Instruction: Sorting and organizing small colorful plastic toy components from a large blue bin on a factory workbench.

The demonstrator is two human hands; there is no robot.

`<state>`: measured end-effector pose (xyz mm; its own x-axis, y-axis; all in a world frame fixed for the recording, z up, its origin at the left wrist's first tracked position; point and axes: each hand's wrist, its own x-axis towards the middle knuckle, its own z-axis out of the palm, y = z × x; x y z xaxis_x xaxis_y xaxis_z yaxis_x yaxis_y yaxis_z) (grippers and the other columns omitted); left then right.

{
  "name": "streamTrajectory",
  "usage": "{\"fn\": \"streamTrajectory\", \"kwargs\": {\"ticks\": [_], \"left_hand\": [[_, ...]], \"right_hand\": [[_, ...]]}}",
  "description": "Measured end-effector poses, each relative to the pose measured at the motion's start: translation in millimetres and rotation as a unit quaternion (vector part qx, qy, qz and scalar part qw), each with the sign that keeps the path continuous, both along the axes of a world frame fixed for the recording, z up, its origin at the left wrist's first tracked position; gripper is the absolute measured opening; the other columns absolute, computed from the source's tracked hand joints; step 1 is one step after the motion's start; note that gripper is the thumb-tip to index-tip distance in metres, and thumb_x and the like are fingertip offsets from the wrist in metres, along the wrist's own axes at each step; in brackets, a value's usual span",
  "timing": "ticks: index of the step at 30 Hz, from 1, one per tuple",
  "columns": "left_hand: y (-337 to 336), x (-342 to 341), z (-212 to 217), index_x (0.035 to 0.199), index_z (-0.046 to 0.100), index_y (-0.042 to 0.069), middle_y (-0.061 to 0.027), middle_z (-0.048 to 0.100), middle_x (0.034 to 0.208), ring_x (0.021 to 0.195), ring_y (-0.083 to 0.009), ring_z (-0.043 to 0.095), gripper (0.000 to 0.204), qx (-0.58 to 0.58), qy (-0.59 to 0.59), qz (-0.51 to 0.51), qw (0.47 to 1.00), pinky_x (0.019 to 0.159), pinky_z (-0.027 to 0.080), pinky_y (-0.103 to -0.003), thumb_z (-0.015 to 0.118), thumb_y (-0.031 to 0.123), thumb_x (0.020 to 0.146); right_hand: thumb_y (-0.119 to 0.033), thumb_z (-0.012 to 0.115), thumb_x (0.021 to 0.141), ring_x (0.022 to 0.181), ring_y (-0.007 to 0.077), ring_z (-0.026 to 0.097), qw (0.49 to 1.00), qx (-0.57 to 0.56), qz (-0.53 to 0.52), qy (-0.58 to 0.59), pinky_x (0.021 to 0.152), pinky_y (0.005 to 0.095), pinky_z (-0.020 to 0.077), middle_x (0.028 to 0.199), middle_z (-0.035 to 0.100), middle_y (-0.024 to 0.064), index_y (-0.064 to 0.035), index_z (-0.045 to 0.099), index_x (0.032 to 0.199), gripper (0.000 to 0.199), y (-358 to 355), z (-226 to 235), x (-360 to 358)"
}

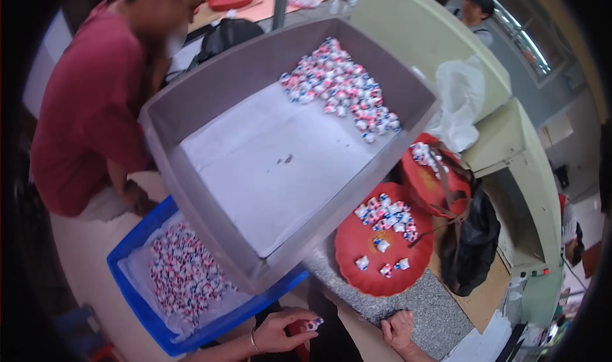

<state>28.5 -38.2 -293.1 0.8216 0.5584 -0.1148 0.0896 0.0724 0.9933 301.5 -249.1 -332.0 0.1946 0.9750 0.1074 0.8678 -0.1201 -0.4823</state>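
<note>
My left hand point(280, 331), with a bangle at the wrist, pinches a small white figurine point(313, 324) with red and blue marks between thumb and fingertips. It is low in the view, above my lap. To the right, my right hand point(398, 330) is curled at the edge of the speckled grey tabletop point(424, 304); whether anything is inside its fingers is hidden. Beyond it lies a red scalloped plate point(357, 266) bearing several similar figurines point(389, 217), some grouped at its far side and a few apart nearer me.
A large grey bin point(223, 234) with figurines point(344, 85) heaped in its far right corner overlaps a blue bin point(143, 298) full of them. Another red plate point(421, 187) lies beside a black bag point(472, 241). A person in a red shirt point(89, 120) is at left; pale green machinery point(440, 37) stands right.
</note>
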Motion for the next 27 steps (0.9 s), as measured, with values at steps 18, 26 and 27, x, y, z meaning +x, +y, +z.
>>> {"fn": "streamTrajectory", "kwargs": {"ticks": [18,26,27], "left_hand": [[-73,-160,-162,0.110,0.057,0.004,-0.0112,0.057,0.112,0.098,-0.0232,0.059,0.032,-0.024,-0.095,0.140,0.985,0.084,0.048,-0.031,0.069,0.008,0.081],[-68,-241,-195,0.109,0.059,0.003,-0.0062,0.057,0.103,0.092,-0.0123,0.059,0.027,-0.006,-0.022,0.269,0.963,0.083,0.048,-0.028,0.065,0.005,0.083],[-64,-246,-202,0.109,0.058,0.003,-0.0059,0.057,0.102,0.091,-0.0125,0.060,0.027,0.005,-0.016,0.276,0.961,0.083,0.049,-0.028,0.065,0.005,0.083]], "right_hand": [[-0.010,0.053,0.092,0.064,0.0374,0.040,0.997,-0.002,-0.043,-0.057,0.062,0.0461,0.0332,0.067,0.041,0.0197,0.0007,0.047,0.068,0.026,-63,-76,-126],[-0.021,0.053,0.092,0.064,0.0374,0.045,0.985,-0.045,-0.074,-0.152,0.060,0.0453,0.0362,0.065,0.046,0.0202,0.0002,0.051,0.068,0.032,-97,-85,-160],[-0.022,0.052,0.093,0.063,0.0369,0.046,0.985,-0.008,-0.084,-0.153,0.059,0.0453,0.0367,0.065,0.047,0.0192,0.0000,0.052,0.069,0.033,-101,-89,-163]]}}
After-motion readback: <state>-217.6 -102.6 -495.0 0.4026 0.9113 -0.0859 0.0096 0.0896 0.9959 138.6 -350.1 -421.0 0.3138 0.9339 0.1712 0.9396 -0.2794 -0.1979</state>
